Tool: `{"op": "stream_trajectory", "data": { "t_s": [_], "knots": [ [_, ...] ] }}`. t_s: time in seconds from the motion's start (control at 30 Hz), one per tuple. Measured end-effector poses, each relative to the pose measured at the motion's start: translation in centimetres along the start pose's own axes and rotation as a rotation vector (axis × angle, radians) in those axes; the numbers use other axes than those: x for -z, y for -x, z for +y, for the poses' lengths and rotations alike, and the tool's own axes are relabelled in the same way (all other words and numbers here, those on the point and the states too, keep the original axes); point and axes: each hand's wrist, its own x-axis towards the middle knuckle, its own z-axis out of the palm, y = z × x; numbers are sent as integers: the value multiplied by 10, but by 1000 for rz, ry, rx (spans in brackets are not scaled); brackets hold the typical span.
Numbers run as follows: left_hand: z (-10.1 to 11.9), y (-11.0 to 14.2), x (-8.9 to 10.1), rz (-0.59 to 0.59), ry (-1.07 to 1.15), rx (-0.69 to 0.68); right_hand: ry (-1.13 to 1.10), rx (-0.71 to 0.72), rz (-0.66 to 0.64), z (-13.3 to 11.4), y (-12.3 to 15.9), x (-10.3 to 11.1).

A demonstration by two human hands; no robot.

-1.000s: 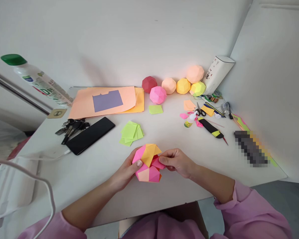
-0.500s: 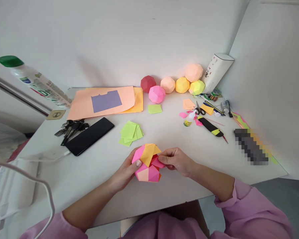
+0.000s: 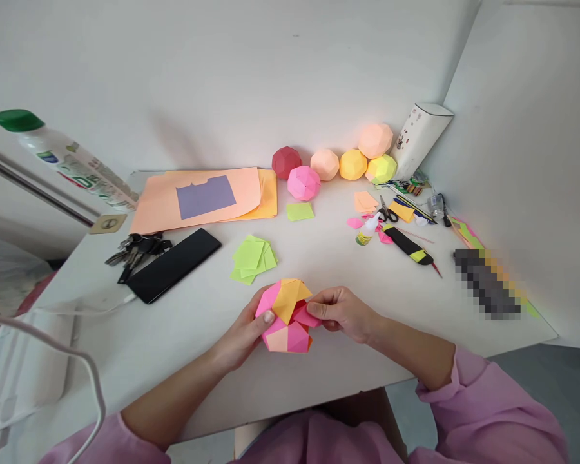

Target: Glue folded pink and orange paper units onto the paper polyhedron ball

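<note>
A partly open paper ball [image 3: 286, 303] with pink, yellow and peach facets is gripped from its left side by my left hand [image 3: 245, 332], the thumb lying on its front. My right hand [image 3: 341, 312] pinches a pink paper piece [image 3: 305, 316] at the ball's right side, between thumb and fingers. A gap with a dark red inside shows around this piece. Whether the piece is joined to the ball, I cannot tell. Just beyond the ball lies a loose stack of lime green paper pieces [image 3: 254, 259].
Finished paper balls [image 3: 304, 183] stand along the wall. A glue bottle [image 3: 367, 231], scissors [image 3: 388, 211] and a black cutter-like tool [image 3: 408, 246] lie to the right. On the left are a black phone [image 3: 174, 265], keys [image 3: 138, 250], peach paper sheets [image 3: 157, 200] and a green-capped bottle [image 3: 72, 158].
The camera view has shifted very slightly. Both hands and the paper ball hold the same pose.
</note>
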Motion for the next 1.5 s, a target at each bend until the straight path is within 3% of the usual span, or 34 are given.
{"op": "stream_trajectory", "data": {
  "t_s": [0.5, 0.83, 1.3, 1.5],
  "knots": [
    [-1, 0, 2, 18, -58, -71, -35, -5, 7, 0, 2, -1],
    [0, 0, -1, 55, -28, -49, -60, 13, -13, 1, 3, -1],
    [-2, 0, -2, -1, 57, -12, -16, 299, -57, 5, 6, -6],
    [-2, 0, -4, -65, 92, 27, 13, 338, -23, 7, 6, -7]
  ]
}}
